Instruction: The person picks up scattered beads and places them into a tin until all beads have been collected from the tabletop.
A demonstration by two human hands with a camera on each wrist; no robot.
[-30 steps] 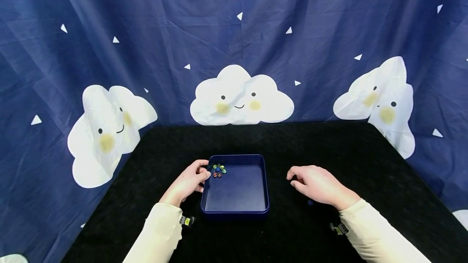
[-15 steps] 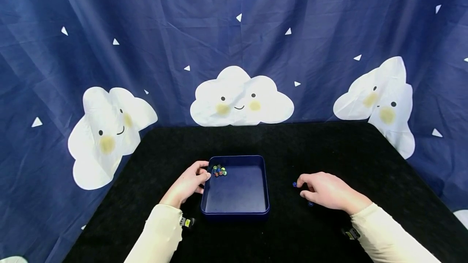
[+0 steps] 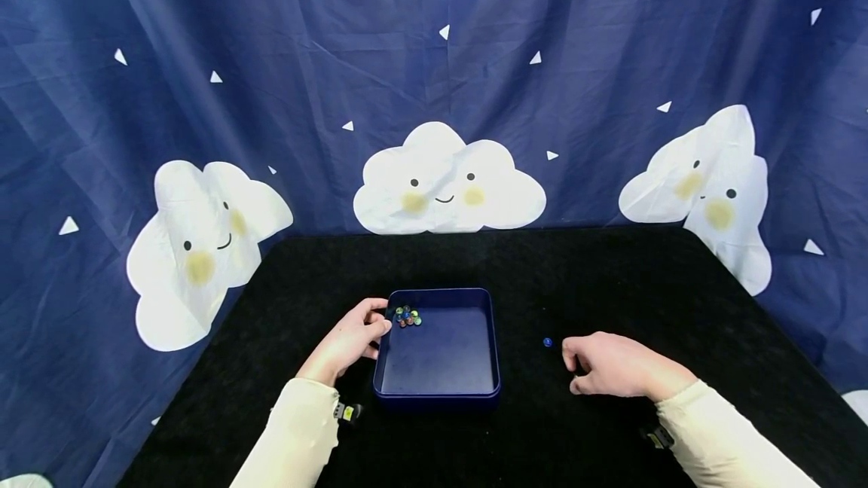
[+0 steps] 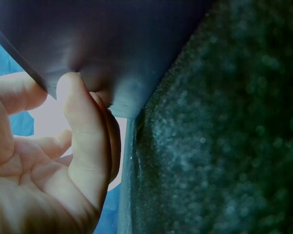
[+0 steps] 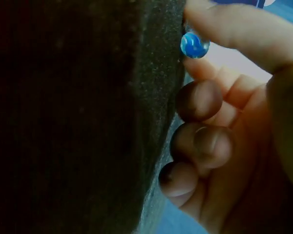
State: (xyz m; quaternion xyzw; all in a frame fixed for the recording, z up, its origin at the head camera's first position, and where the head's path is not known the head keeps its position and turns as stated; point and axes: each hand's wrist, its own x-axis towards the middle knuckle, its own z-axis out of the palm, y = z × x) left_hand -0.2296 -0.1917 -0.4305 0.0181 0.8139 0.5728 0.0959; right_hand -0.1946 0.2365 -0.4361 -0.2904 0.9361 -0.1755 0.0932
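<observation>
My left hand (image 3: 349, 337) grips the left wall of a shallow dark blue tray (image 3: 437, 395), thumb pressed against its outside in the left wrist view. Several coloured glass marbles (image 3: 408, 316) lie clustered in the tray's far left corner. Right of the tray, my right hand (image 3: 617, 366) is low over the black cloth with its fingers curled. In the right wrist view a blue-and-white marble (image 5: 194, 45) sits between the thumb and index fingertip; in the head view the fingers mostly hide it. A second blue marble (image 3: 547, 342) lies just left of this hand.
Black cloth (image 3: 434, 258) covers the table. A dark blue curtain (image 3: 407, 36) with white clouds and small triangles hangs behind it. Dark wrist cameras are worn below both cream sleeves (image 3: 291, 428).
My right hand has moved right and toward me, leaving a blue marble on the cloth and reaching another. The marbles in the tray have shifted slightly. My left hand has stayed on the tray.
</observation>
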